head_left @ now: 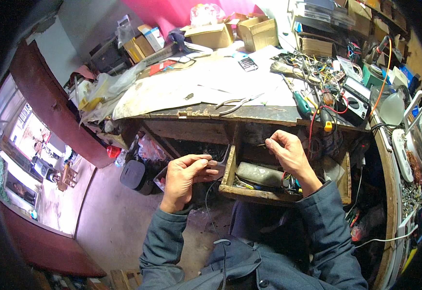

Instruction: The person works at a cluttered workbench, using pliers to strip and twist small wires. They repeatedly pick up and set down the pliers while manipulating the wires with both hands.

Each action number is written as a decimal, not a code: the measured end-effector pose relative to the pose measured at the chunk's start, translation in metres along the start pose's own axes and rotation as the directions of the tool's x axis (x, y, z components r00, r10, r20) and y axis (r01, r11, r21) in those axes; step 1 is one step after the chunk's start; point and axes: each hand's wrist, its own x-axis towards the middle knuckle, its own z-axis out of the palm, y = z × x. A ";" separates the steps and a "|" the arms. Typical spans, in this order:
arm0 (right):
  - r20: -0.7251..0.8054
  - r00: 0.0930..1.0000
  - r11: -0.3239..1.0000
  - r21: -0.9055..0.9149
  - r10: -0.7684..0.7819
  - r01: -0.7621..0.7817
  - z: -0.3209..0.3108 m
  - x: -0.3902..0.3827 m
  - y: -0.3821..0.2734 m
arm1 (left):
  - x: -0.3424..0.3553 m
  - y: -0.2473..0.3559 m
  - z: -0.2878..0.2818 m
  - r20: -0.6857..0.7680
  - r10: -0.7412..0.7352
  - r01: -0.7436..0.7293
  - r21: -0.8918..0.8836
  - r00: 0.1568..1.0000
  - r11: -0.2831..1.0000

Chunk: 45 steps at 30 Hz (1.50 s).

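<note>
My left hand is raised beside the left corner of an open wooden drawer, its thumb and fingers pinched together. Whatever may be between those fingertips is too small to make out. Over the drawer hangs my right hand, thumb and forefinger closed on a small thin piece that sticks out to the left; its kind cannot be told. Inside the drawer lie a long grey case and several small tools, partly hidden under my right wrist.
Pliers lie on the workbench's front edge, near a green-handled screwdriver. A black meter-like box with wires and a heap of electronic parts sit at the right. Cardboard boxes stand behind; a dark bin is on the floor.
</note>
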 end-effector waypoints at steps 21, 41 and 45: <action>0.044 0.998 0.999 0.001 0.033 -0.033 0.001 -0.001 0.000 | 0.002 -0.005 -0.002 0.127 -0.144 0.171 -0.235 0.981 0.957; 0.081 0.987 0.913 0.376 0.137 -0.158 -0.004 0.000 -0.002 | 0.099 0.004 0.058 0.175 0.675 -0.384 0.907 0.717 0.173; 0.099 0.988 0.902 0.406 0.118 -0.148 -0.002 0.001 -0.004 | 0.144 0.010 0.069 0.362 0.712 -0.480 0.877 0.601 -0.041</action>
